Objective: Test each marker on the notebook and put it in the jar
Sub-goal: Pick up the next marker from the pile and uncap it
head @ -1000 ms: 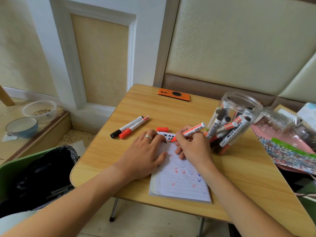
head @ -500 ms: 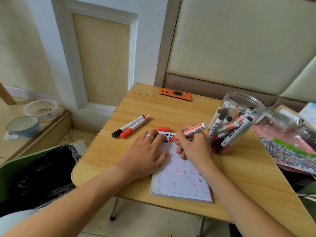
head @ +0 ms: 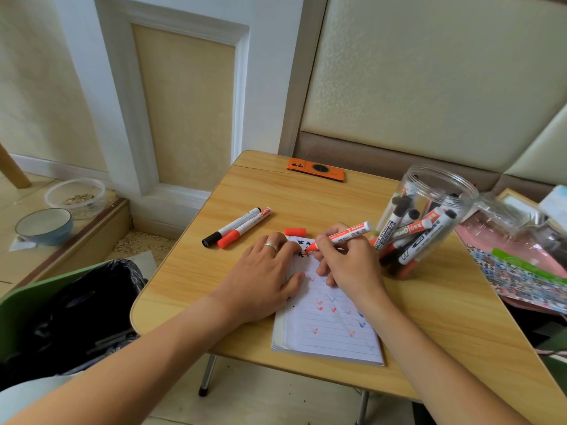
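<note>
A lined notebook [head: 331, 329] with red, blue and black marks lies on the wooden table [head: 445, 317]. My left hand [head: 264, 280] rests flat on its left side, fingers straight. My right hand [head: 349, 265] grips an uncapped red marker [head: 343, 236], whose tip touches the top of the page. Its red cap [head: 295, 231] lies just beyond the notebook. A clear jar [head: 429, 222] to the right holds several markers. On the table to the left, a black-capped marker [head: 231, 227] and a red-capped marker [head: 244, 228] lie side by side.
An orange phone [head: 316, 170] lies at the table's far edge. Clutter in plastic bags [head: 521, 259] crowds the right side. A bin with a black liner [head: 76, 311] stands at the lower left. A blue bowl [head: 44, 227] and a clear tub [head: 75, 194] sit on the floor ledge.
The red marker's tip has shifted slightly on the top of the page. My left hand stays flat on the notebook.
</note>
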The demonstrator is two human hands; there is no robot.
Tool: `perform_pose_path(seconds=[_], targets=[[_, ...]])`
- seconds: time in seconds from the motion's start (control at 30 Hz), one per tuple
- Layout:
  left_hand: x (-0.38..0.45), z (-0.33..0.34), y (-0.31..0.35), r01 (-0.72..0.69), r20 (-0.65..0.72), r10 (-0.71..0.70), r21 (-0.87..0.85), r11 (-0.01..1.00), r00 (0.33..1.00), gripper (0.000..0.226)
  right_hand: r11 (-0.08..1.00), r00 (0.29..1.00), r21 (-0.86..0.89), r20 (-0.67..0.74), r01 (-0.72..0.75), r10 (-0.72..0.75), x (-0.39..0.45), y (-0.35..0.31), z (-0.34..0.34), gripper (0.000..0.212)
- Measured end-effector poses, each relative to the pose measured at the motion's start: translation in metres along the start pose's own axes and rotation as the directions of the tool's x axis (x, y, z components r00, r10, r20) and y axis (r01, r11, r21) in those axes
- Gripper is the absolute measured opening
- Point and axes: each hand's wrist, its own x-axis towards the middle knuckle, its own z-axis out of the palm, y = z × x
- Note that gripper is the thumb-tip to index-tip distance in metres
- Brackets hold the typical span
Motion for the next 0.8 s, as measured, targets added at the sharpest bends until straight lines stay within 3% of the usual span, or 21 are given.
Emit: perform_pose_path(seconds=[0.57, 0.8], targets=[[0.0015, -0.0028, -0.0015, -0.001, 0.015, 0.001, -0.041, 0.999, 1.000, 0.057, 1.000, 0.999, 0.000, -0.038, -0.009, 0.009, 0.0024, 0.0058, -0.0014, 0.014], [0.0085, -0.0083, -0.0039, 0.030, 0.008, -0.030, -0.067, 0.997, 1.000, 0.039, 1.000, 1.000, 0.009, -0.011, -0.008, 0.008, 0.0019, 0.0047, 0.0001, 0.014]])
